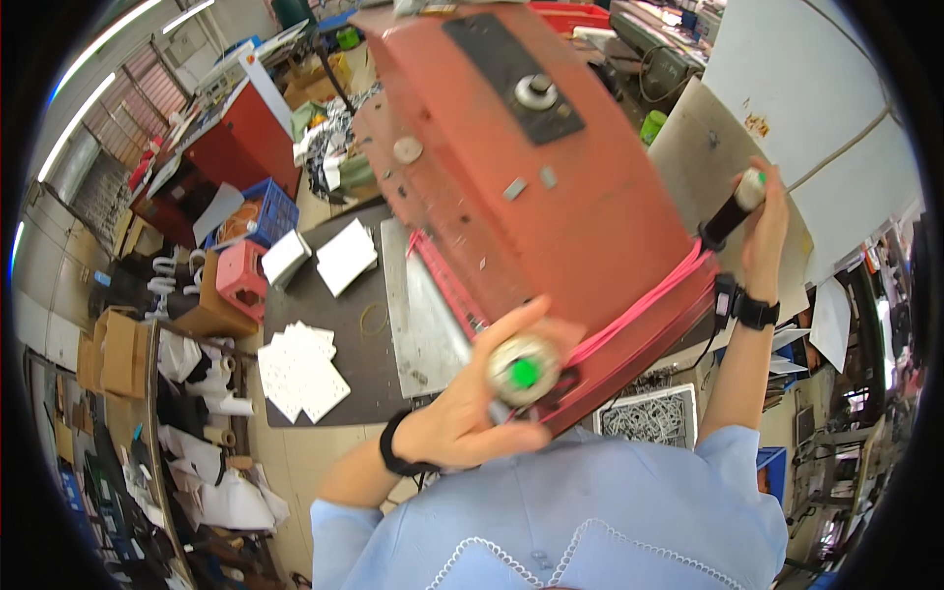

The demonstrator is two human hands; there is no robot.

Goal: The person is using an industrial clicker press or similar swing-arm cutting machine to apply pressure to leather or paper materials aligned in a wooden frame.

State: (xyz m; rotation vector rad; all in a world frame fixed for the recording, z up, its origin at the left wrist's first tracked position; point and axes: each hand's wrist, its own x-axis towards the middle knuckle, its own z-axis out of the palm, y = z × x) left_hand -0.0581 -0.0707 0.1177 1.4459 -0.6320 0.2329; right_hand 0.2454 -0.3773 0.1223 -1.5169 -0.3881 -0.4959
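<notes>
A large red machine head (551, 187) with a black control plate (516, 79) and a white dial fills the middle. My left hand (462, 418) is wrapped round a pale round handle end with a green button (523, 373), at the head's near corner. The fingers on its far side are blurred. On the right, my right hand (769, 228) grips a black upright handle (726, 222) topped by another green button (759, 178). Pink cord (644, 310) runs along the near edge of the head between the two handles. Each wrist wears a black band.
White sheet stacks (344, 258) and spread white pieces (300, 374) lie on the dark table (379, 339) beside a metal plate (423, 334). A white tray of small metal parts (649, 418) sits close to my body. Left stand a pink stool (241, 285) and a blue crate (267, 211).
</notes>
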